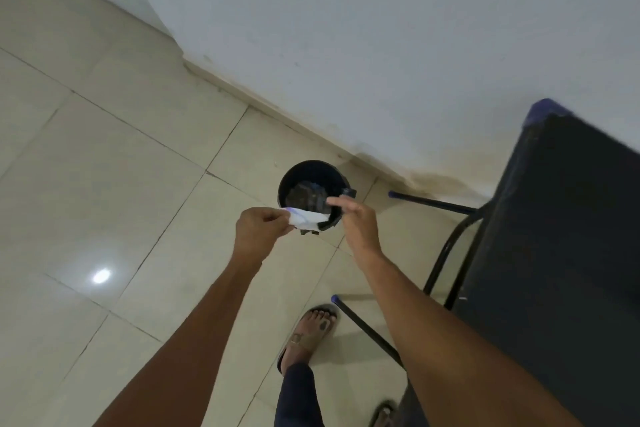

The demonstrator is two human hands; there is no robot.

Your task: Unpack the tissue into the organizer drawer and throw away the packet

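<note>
A crumpled white packet with a blue mark hangs over the near rim of a small black bin on the floor by the wall. My left hand pinches the packet's left end between thumb and fingers. My right hand hovers just right of the packet, above the bin's right edge, fingers loosely spread and holding nothing. Dark rubbish lies inside the bin. The tissue and the organizer drawer are out of sight.
A dark table with black metal legs and blue end caps stands at the right, close to the bin. A white wall runs behind it. Beige floor tiles stretch to the left. My sandalled foot is below.
</note>
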